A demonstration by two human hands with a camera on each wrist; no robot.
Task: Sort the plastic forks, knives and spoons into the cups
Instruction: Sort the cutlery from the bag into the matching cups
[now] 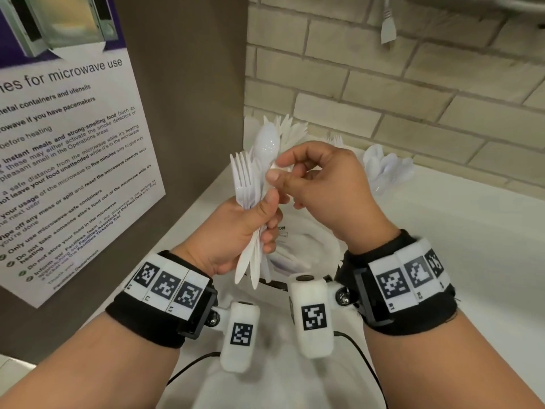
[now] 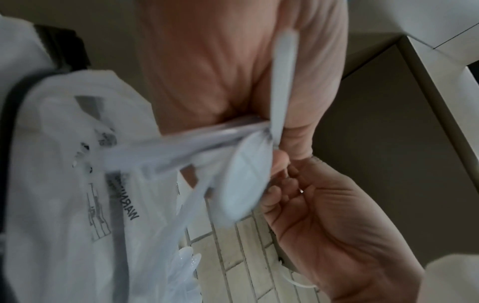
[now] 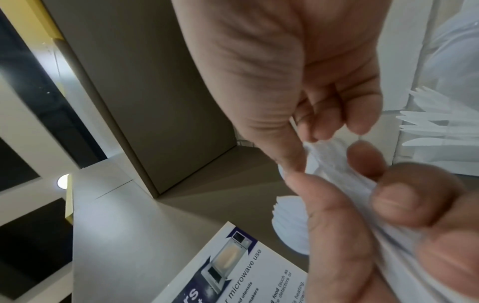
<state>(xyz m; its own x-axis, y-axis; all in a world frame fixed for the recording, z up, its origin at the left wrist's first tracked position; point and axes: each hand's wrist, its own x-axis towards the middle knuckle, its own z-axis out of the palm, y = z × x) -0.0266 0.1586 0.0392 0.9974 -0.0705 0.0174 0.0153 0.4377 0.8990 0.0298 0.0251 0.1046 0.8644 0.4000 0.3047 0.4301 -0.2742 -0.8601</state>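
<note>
My left hand (image 1: 259,222) grips a bunch of white plastic cutlery (image 1: 250,255) upright, with fork tines (image 1: 243,178) and one spoon (image 1: 267,144) sticking out of the top. My right hand (image 1: 283,175) pinches the spoon's stem just below the bowl with thumb and forefinger. Against the back wall stand a cup of knives (image 1: 292,128) and a cup of spoons (image 1: 383,169). In the left wrist view the bundle (image 2: 207,139) fans out of my palm, blurred. In the right wrist view the knives (image 3: 440,127) show at the right.
A crumpled plastic bag (image 1: 306,240) with more cutlery lies on the white counter (image 1: 472,231) under my hands. A microwave-use poster (image 1: 73,143) hangs on the brown panel at left. The brick wall (image 1: 413,98) closes the back.
</note>
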